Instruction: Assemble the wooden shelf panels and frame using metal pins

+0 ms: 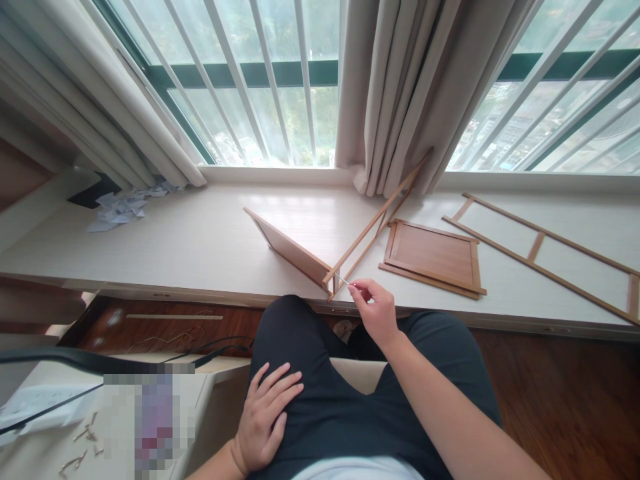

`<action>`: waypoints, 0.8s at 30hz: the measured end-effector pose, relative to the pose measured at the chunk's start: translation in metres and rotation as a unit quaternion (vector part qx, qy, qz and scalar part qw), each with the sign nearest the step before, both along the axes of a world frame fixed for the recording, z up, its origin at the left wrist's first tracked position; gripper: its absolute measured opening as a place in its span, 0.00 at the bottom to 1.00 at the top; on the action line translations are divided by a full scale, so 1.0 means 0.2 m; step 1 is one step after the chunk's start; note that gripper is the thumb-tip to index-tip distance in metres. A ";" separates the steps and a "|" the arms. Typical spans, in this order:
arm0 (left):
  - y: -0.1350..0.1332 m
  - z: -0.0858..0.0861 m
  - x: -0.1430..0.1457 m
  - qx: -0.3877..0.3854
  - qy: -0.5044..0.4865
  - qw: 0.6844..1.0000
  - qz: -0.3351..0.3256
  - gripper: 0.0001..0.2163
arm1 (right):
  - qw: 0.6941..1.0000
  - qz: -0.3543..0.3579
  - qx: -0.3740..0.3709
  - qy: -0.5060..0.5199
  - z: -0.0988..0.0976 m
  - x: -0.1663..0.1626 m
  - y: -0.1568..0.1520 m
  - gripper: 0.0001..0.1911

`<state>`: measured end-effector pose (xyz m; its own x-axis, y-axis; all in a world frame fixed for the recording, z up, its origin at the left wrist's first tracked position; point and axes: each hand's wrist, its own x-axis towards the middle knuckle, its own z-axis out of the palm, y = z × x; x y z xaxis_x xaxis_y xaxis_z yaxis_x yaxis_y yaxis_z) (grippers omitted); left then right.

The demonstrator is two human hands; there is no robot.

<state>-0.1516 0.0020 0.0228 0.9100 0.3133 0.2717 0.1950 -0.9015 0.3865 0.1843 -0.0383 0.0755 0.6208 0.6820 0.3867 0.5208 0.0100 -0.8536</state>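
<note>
My right hand pinches a thin silver metal rod between thumb and fingertips. The rod's far end meets the near end of a wooden ladder-like frame, which stands on its edge on the white ledge. At that same corner a wooden panel joins or touches the frame and slants away to the left. Whether the rod's tip sits in a hole is too small to tell. Lying flat on my thigh, my left hand has its fingers spread and holds nothing.
Wooden panels lie stacked right of the frame, and another ladder-like frame lies further right. Paper scraps are at the ledge's far left. Several screws rest on a pale surface at lower left. Curtains hang behind.
</note>
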 end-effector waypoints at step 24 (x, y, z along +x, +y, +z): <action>0.00 0.01 0.01 0.005 -0.005 1.000 0.000 0.24 | 1.000 -0.005 0.012 -0.028 0.00 0.01 0.00 0.09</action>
<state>-0.1500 0.0024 0.0258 0.9067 0.3115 0.2842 0.1916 -0.9048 0.3804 0.1867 -0.0379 0.0752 0.6037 0.6661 0.4381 0.5685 0.0255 -0.8223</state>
